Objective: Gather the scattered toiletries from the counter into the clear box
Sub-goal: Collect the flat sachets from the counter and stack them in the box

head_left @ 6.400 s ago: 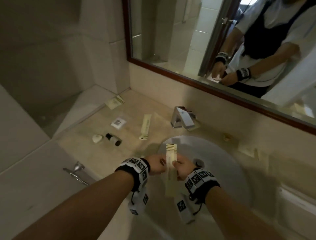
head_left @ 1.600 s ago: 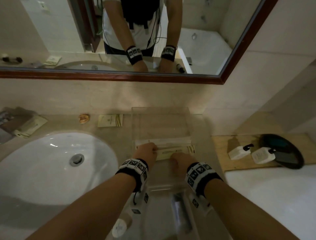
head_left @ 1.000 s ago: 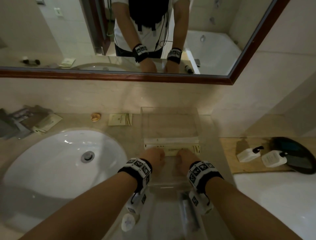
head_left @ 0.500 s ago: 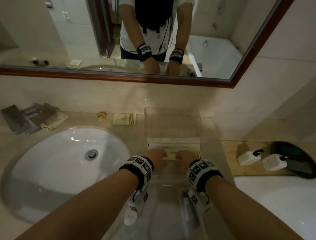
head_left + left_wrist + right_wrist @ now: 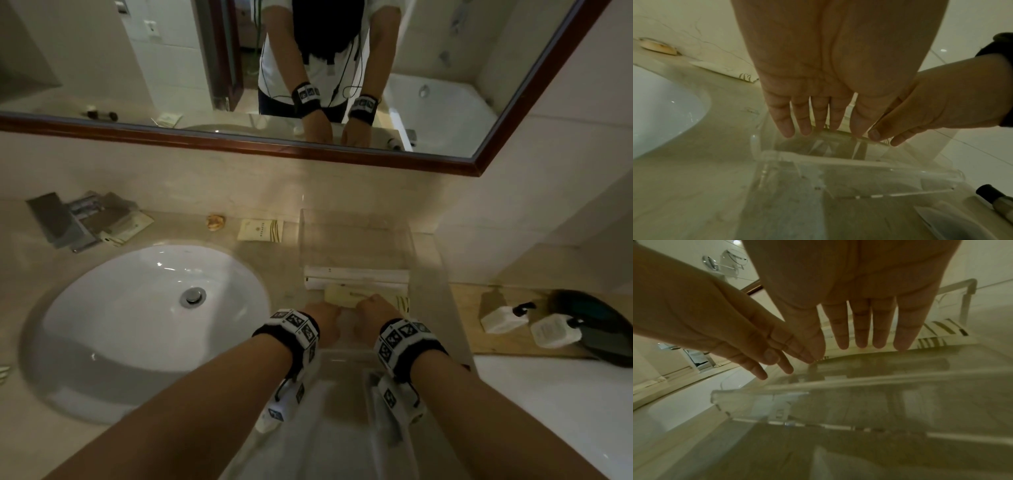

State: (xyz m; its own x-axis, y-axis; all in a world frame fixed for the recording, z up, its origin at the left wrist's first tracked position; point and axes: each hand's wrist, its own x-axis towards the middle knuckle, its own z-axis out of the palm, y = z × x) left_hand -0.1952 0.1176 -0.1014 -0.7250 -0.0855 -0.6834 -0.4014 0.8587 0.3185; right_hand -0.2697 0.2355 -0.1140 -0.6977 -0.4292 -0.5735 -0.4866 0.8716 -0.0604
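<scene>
The clear box (image 5: 356, 226) stands on the counter right of the sink. Inside it lie a long white carton (image 5: 356, 274) and, in front of that, a cream packet (image 5: 344, 295) with a striped end (image 5: 931, 337). Both hands are down inside the box. My left hand (image 5: 325, 317) and right hand (image 5: 373, 308) rest side by side with straight fingers (image 5: 836, 116) touching the packet's near edge. In the right wrist view my right hand (image 5: 863, 331) lies flat over the packet. A cream sachet (image 5: 261, 230) and another cream packet (image 5: 125, 230) lie on the counter.
The white sink (image 5: 150, 318) fills the left, with the faucet (image 5: 65, 219) behind it. A small shell-like object (image 5: 215, 222) lies by the back wall. Two white pump bottles (image 5: 503, 318) stand on a wooden tray at right. A black-capped bottle (image 5: 990, 194) lies near the counter's front.
The cream packet, held over the sink by both hands 6.4 s ago, now lies in the clear box. Over the last second both hands stay on it.
</scene>
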